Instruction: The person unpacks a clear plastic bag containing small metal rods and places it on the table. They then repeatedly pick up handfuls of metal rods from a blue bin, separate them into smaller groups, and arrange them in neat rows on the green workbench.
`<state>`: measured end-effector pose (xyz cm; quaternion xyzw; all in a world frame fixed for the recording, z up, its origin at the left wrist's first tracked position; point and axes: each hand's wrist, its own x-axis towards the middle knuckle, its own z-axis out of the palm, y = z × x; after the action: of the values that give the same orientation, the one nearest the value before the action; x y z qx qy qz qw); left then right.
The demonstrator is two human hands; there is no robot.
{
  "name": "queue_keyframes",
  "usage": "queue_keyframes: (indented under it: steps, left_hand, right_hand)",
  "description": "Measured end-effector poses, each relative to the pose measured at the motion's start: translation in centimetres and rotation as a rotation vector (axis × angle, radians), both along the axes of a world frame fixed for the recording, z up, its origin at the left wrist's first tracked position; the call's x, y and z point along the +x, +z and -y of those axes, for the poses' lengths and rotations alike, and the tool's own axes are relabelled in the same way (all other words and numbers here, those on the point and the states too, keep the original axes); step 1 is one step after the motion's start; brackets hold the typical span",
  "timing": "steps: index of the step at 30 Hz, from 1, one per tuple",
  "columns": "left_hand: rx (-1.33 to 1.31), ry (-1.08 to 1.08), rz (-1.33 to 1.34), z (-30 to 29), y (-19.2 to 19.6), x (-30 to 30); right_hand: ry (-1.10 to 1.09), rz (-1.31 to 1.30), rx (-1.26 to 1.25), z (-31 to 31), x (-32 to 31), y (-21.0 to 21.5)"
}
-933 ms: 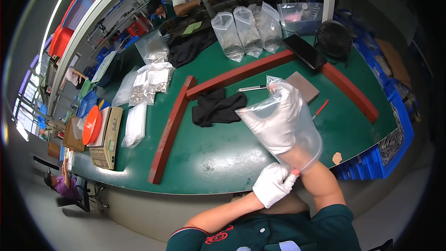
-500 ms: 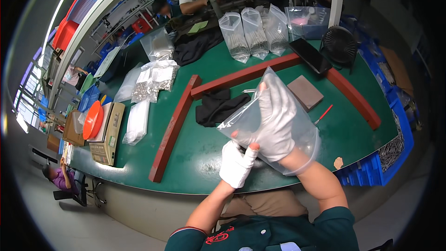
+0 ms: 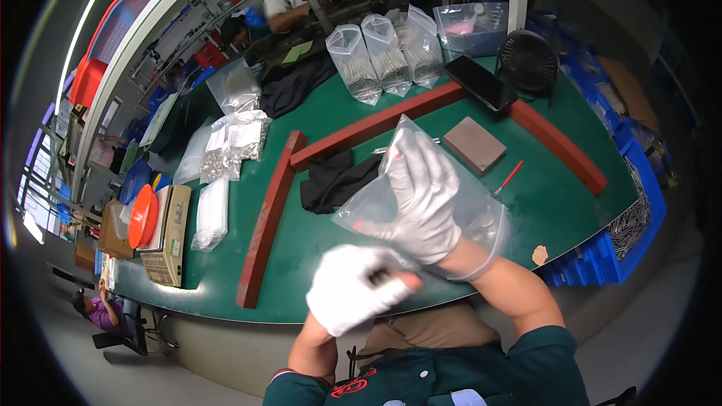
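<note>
Plastic, thin and clear with glossy creases, forms a wide bag point(image 3: 483, 218) around the right hand point(image 3: 423, 199), above the near part of the smooth green worktop point(image 3: 297, 274). That hand wears a white knit-looking glove and lies inside the film with its fingers extended and slightly parted, the bag's curved edge crossing the forearm. Just beside it, nearer the body, the similarly gloved left hand point(image 3: 355, 289) is curled and blurred, a bare fingertip showing; whether it pinches anything I cannot tell. Crumpled black cloth point(image 3: 329, 183) lies beyond, next to long, square-edged red bars point(image 3: 265, 233). Farther right sit a flat, matt brown block point(image 3: 474, 145) and a slim red pen-like stick point(image 3: 510, 177).
</note>
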<state>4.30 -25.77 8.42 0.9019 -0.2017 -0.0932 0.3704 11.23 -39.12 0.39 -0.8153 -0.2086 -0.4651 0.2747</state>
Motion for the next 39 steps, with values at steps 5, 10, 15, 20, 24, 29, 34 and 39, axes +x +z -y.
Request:
queue_keyframes:
  steps: [5,10,15,20,24,29,34,39]
  left_hand:
    - [-0.013,0.368,0.643,-1.7,-1.8,3.2]
    - [-0.174,0.434,0.039,-1.9,-3.1,2.7]
    - [-0.074,0.224,0.04,-3.6,-3.1,3.7]
    - [-0.406,0.292,-0.179,-2.6,-1.7,4.5]
    - [-0.468,0.278,-0.194,-2.3,-4.4,4.7]
    - [-0.258,0.472,0.065,-2.7,-3.8,3.0]
    - [-0.401,0.484,0.249,-4.5,-4.4,2.2]
    - [-0.627,0.438,-0.161,-4.3,-3.5,0.9]
  right_hand:
    - [0.059,-0.032,0.055,-1.3,-1.1,0.4]
    - [0.03,-0.023,0.025,-1.2,-1.1,0.8]
    - [0.094,-0.087,-0.01,-0.4,-1.4,0.9]
    - [0.19,-0.093,0.002,-1.2,-1.5,0.6]
    - [0.222,-0.132,-0.036,-1.0,-1.5,0.2]
    - [0.209,-0.147,-0.116,-1.1,-2.1,0.6]
    - [0.21,-0.113,-0.168,-1.1,-2.5,0.1]
    - [0.301,-0.112,-0.117,-1.2,-3.3,1.9]
